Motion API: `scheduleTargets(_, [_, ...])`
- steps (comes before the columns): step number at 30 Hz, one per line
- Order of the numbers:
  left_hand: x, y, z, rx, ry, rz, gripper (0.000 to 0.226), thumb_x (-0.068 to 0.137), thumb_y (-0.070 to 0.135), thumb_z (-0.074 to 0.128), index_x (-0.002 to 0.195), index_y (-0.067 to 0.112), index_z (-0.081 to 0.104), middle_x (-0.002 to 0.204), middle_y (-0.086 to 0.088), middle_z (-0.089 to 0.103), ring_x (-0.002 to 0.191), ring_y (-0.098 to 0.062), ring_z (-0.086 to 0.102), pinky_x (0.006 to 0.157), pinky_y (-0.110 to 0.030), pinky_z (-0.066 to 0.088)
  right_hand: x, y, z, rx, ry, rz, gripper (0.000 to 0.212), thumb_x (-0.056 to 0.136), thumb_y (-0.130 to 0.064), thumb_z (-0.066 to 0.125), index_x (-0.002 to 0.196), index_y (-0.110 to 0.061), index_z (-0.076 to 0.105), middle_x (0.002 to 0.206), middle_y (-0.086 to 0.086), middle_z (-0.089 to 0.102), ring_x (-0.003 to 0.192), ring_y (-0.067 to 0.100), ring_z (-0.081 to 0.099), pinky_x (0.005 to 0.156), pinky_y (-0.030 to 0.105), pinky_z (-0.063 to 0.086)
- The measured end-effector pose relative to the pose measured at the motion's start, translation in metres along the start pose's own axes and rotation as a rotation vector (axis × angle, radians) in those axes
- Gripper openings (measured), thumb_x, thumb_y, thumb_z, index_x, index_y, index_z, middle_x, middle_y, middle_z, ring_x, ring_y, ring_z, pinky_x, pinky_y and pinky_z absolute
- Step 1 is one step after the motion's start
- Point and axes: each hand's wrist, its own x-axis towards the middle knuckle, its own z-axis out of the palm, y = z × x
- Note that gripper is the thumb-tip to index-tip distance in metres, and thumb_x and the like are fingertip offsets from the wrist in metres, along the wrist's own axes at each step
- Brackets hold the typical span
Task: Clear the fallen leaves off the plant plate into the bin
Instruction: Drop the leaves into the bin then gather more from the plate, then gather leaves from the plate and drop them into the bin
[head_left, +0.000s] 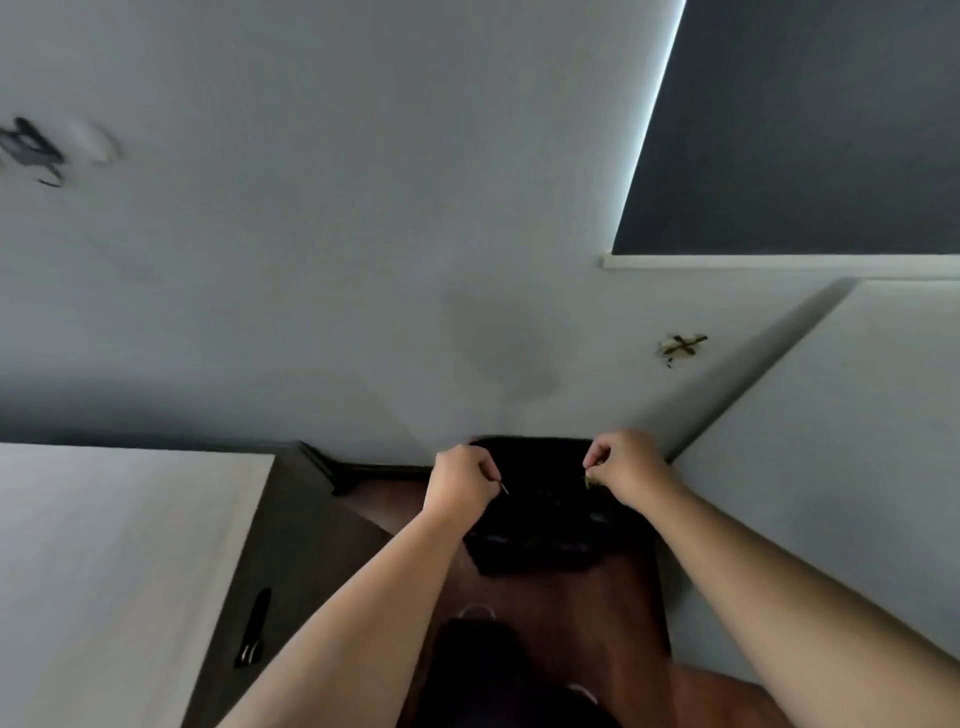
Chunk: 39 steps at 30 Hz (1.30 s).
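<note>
Bin (530, 540) between cabinet (130, 545) and wall (831, 467)

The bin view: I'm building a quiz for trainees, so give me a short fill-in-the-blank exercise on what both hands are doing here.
1. Both hands are held above a ____ bin standing on the floor.
2. The right hand pinches a small ____ leaf bit.
3. The left hand pinches a thin ____.
4. The bin stands against the ____.

Missing words: black; green; stem; wall
</note>
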Motion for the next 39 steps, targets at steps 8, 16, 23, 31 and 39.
scheduleTargets(8, [0.101,-0.04,0.074,0.024,-0.195,-0.067,0.012,0.081,0.005,0.067,0.074,0.015,0.066,0.074,0.003,0.062,0.075,-0.013,0.061,0.067,-0.021,0.049,0.08,0.05,0.069,0.12,0.027,0.163,0.011,0.076,0.0,0.068,0.074,-0.011,0.07,0.089,0.011,0.07,0.078,0.018,0.063,0.069,0.024,0.047])
scheduleTargets(16, [0.143,-0.056,0.097,0.171,-0.362,-0.04,0.046,0.086,0.027,0.066,0.128,0.017,0.052,0.126,-0.007,0.059,0.112,-0.024,0.059,0.089,-0.033,0.05,0.114,0.069,0.093,0.104,-0.048,0.234,0.033,0.086,-0.012,0.057,0.119,-0.019,0.062,0.122,0.012,0.063,0.107,0.026,0.062,0.089,0.031,0.05])
scheduleTargets(23, [0.122,-0.036,0.051,0.237,-0.338,-0.018,0.042,0.087,0.029,0.063,0.126,0.018,0.053,0.129,-0.006,0.056,0.116,-0.024,0.055,0.093,-0.036,0.05,0.091,0.04,0.056,0.076,-0.039,0.143,0.021,0.085,-0.008,0.059,0.103,-0.013,0.068,0.107,0.011,0.07,0.096,0.026,0.066,0.089,0.033,0.052])
scheduleTargets(31, [0.03,-0.008,-0.053,0.145,0.05,-0.052,0.034,0.084,0.029,0.063,0.117,0.019,0.059,0.124,-0.004,0.059,0.113,-0.024,0.057,0.093,-0.035,0.048,0.032,-0.062,-0.004,0.05,-0.03,-0.206,0.023,0.082,-0.004,0.055,0.098,-0.009,0.07,0.104,0.009,0.071,0.097,0.023,0.064,0.085,0.024,0.046])
scheduleTargets(39, [-0.124,-0.077,-0.154,0.036,0.426,-0.28,0.027,0.082,0.026,0.06,0.108,0.019,0.063,0.111,-0.006,0.068,0.108,-0.026,0.06,0.089,-0.033,0.05,-0.067,-0.196,0.039,-0.089,-0.201,-0.652,0.015,0.082,-0.01,0.061,0.093,-0.014,0.071,0.097,0.007,0.073,0.092,0.021,0.066,0.08,0.022,0.044])
